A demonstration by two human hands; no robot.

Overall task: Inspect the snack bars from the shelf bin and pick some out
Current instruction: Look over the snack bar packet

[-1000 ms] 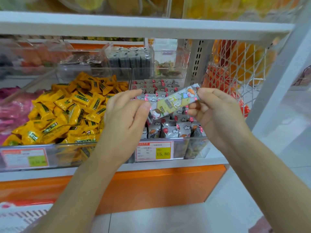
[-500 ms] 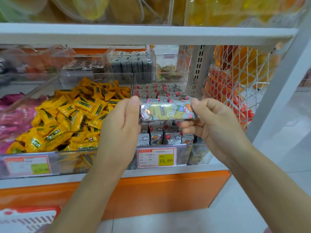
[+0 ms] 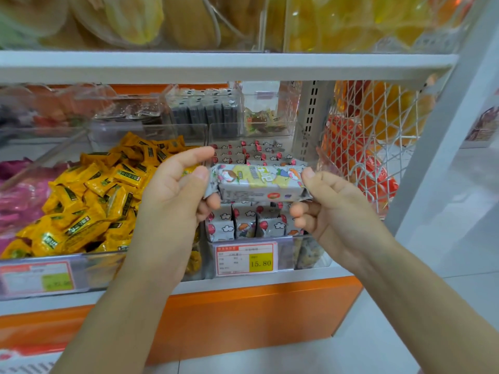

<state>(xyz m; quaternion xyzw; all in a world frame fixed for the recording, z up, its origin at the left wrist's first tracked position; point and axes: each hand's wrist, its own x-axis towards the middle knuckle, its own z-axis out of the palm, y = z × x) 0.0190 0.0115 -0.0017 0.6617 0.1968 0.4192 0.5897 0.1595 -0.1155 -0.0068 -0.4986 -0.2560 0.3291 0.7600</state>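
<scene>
A white snack bar [image 3: 258, 183] with yellow and cartoon print is held level above the clear shelf bin [image 3: 286, 255]. My left hand [image 3: 172, 201] pinches its left end between thumb and fingers. Its right end is pinched by my right hand [image 3: 332, 211]. Below the bar, several more bars [image 3: 243, 225] of the same kind stand packed in the bin, and more rows lie further back. A price tag [image 3: 246, 259] reading 15.80 sits on the bin's front.
A bin of yellow wrapped snacks [image 3: 89, 195] lies to the left, pink packets [image 3: 16, 195] beyond it. Behind are clear bins with dark packs [image 3: 205, 109]. A white wire basket [image 3: 372, 136] with orange packets hangs at right. A white shelf [image 3: 216, 66] runs overhead.
The bar was tilted with its right end up; it now lies level and has turned so its top and front side show. Both hands stayed on its ends.
</scene>
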